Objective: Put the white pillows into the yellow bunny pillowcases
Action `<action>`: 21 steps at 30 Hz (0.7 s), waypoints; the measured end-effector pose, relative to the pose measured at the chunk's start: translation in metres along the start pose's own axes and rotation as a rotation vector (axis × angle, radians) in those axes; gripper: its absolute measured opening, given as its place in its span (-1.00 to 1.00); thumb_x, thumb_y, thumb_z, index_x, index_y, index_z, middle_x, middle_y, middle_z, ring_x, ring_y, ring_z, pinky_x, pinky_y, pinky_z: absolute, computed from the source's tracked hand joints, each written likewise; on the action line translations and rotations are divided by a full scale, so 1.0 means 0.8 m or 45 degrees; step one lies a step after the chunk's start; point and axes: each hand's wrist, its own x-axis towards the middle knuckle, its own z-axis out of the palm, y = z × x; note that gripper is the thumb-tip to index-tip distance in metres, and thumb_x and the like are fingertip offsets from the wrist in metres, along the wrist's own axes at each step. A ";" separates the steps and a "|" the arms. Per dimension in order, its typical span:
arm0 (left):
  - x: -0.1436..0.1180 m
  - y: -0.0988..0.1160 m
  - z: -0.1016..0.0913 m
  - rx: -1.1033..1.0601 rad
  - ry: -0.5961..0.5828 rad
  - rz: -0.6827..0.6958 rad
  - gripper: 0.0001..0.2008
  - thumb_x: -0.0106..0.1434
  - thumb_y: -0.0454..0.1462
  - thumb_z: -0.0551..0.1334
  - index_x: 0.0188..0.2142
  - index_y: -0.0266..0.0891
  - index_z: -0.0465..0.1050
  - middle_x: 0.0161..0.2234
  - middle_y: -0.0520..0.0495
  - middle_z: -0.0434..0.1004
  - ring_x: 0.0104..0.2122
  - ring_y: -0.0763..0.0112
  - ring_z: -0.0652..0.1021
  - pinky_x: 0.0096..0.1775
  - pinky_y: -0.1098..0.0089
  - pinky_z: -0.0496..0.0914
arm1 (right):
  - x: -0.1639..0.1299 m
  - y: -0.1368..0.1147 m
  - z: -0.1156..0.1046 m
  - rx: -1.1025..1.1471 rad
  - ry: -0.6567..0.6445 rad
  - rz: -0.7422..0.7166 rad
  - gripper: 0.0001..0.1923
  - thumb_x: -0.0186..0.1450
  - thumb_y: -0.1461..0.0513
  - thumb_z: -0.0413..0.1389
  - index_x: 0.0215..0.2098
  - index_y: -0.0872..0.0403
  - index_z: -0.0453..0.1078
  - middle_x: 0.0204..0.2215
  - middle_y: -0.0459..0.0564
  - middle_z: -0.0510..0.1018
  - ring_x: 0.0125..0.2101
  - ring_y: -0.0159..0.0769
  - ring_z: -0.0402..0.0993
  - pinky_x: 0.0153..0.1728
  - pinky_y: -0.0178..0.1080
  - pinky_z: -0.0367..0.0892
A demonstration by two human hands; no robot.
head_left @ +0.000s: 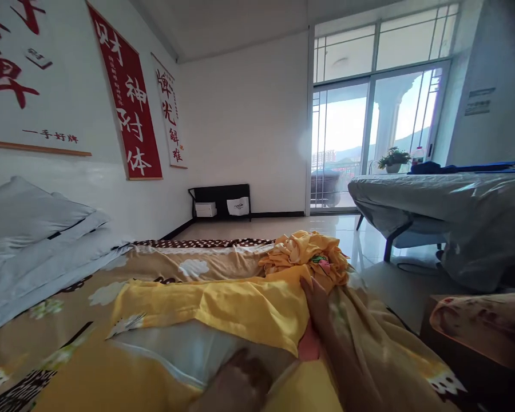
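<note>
A yellow cloth (240,309) lies spread across the patterned bed cover, its upper part folded in a long strip. Beneath that strip shows a pale grey layer (171,340), with more yellow cloth in the foreground. My right hand (315,300) is closed at the right end of the strip, thumb on top and the other fingers partly hidden. A small pink patch (309,343) shows just below it. Low in the middle, my left hand (242,377) is over the grey layer, smeared by motion, so its fingers cannot be made out.
A crumpled heap of orange-yellow cloth (304,254) sits at the bed's far edge. Grey-white pillows (38,229) are stacked at left. To the right stand a plastic-covered table (433,191) and a box (459,337) with patterned fabric. A low black rack (221,197) is by the wall.
</note>
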 end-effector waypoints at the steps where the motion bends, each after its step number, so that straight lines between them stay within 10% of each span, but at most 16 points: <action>1: -0.008 0.000 0.012 0.075 0.024 -0.002 -0.85 0.30 -0.26 0.16 -0.20 -0.25 0.47 -0.25 -0.06 0.57 -0.26 0.35 0.54 0.08 0.29 0.26 | -0.003 -0.012 0.000 -0.017 -0.026 -0.029 -0.39 0.21 -0.24 -0.22 -0.52 0.05 0.32 -0.57 0.05 0.48 -0.54 -0.22 0.34 -0.50 -0.21 0.25; 5: -0.036 0.003 0.006 0.090 0.039 -0.183 -0.92 0.22 -0.36 0.22 -0.26 -0.26 0.46 -0.32 -0.06 0.55 -0.27 0.32 0.53 -0.01 0.30 0.34 | 0.025 -0.070 -0.014 -0.128 -0.061 -0.132 -0.44 0.22 -0.18 -0.22 -0.55 0.04 0.29 -0.57 0.06 0.48 -0.53 -0.22 0.33 -0.47 -0.22 0.22; 12: -0.063 0.033 -0.116 -0.183 0.106 -0.566 -0.83 0.26 -0.26 0.12 -0.21 -0.28 0.41 -0.17 -0.16 0.46 -0.13 0.16 0.41 -0.04 0.10 0.32 | 0.099 -0.203 0.000 -0.425 -0.008 -0.191 -0.62 0.37 0.06 -0.15 -0.35 0.09 0.38 -0.43 0.07 0.51 -0.42 -0.26 0.34 -0.43 -0.29 0.07; 21: -0.053 0.051 -0.124 0.081 -0.062 -0.391 -0.75 0.23 -0.44 0.04 -0.24 -0.34 0.49 -0.22 -0.21 0.53 -0.17 0.14 0.51 -0.07 0.11 0.38 | 0.109 -0.272 -0.018 -0.654 -0.031 -0.169 -0.75 0.35 0.12 -0.04 -0.27 0.05 0.42 -0.32 0.05 0.54 -0.30 -0.23 0.42 -0.40 -0.30 0.09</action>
